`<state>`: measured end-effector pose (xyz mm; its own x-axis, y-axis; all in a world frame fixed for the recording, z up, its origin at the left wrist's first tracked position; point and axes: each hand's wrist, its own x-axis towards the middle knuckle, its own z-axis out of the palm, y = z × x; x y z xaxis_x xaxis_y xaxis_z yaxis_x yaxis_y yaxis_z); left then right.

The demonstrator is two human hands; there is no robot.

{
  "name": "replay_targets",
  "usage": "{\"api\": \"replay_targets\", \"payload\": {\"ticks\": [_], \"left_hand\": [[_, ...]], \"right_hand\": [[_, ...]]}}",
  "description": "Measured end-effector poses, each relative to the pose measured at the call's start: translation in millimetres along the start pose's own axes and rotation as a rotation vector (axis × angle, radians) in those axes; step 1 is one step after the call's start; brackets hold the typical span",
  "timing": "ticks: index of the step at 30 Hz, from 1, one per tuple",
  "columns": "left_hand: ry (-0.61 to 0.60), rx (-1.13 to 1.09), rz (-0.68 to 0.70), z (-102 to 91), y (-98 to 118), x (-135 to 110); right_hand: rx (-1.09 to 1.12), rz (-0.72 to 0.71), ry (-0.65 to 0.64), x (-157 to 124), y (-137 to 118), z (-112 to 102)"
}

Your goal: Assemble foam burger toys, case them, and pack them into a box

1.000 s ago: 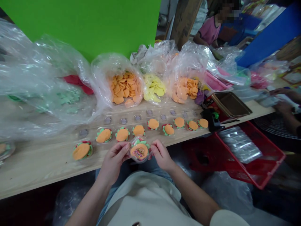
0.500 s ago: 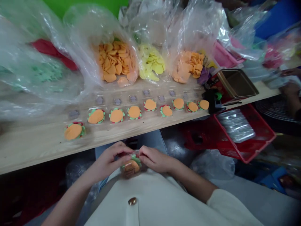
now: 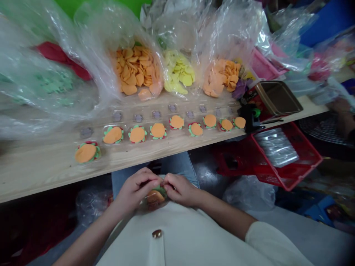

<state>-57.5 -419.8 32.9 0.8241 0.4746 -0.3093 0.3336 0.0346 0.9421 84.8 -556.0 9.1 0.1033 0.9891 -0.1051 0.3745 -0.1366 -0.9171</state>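
Against my lap, a small clear plastic case (image 3: 155,198) holds an orange and green foam burger. My left hand (image 3: 138,186) has its thumb and fingers pinched at the upper edge of the case. My right hand (image 3: 180,189) grips the right upper corner, its fingertips almost meeting those of the left. The fingers hide part of the case's edge. On the wooden table (image 3: 41,173) beyond lies a row of several open clear cases, each with an orange foam burger (image 3: 113,135) on the near side and a small purple-grey piece (image 3: 117,116) on the far side.
Behind the row stand plastic bags of orange foam pieces (image 3: 133,70), yellow pieces (image 3: 180,70) and green pieces (image 3: 55,83). A black tape dispenser (image 3: 249,117) and a tin box (image 3: 279,98) sit at right. Below them is a red crate (image 3: 302,159) with clear plastic packs.
My fingertips have come closer together at the case's upper edge, the left hand shifting slightly right. The cases on the table stay as they were.
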Motion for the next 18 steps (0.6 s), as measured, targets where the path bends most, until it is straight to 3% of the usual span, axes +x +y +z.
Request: {"api": "replay_targets", "payload": {"ticks": [4,7,9,11,13,15,18], "left_hand": [[-0.032,-0.536,-0.265,3.6,-9,11],[-0.047,-0.625,-0.305,18.1,0,31],[-0.009,-0.606,-0.312,26.7,11,46],[0.003,-0.556,-0.32,32.0,21,63],[0.005,-0.522,-0.323,36.3,26,81],[-0.002,-0.511,-0.329,43.1,28,97],[-0.008,-0.462,-0.326,59.1,32,112]], "right_hand": [[0.243,0.139,0.169,15,9,-7],[0.268,0.196,0.211,17,28,-39],[0.183,0.289,0.501,5,48,-87],[0.102,0.448,1.029,-19,71,-153],[0.064,0.534,1.348,-51,91,-224],[0.095,0.593,1.467,-78,108,-286],[0.259,0.683,1.4,-94,130,-345]]}}
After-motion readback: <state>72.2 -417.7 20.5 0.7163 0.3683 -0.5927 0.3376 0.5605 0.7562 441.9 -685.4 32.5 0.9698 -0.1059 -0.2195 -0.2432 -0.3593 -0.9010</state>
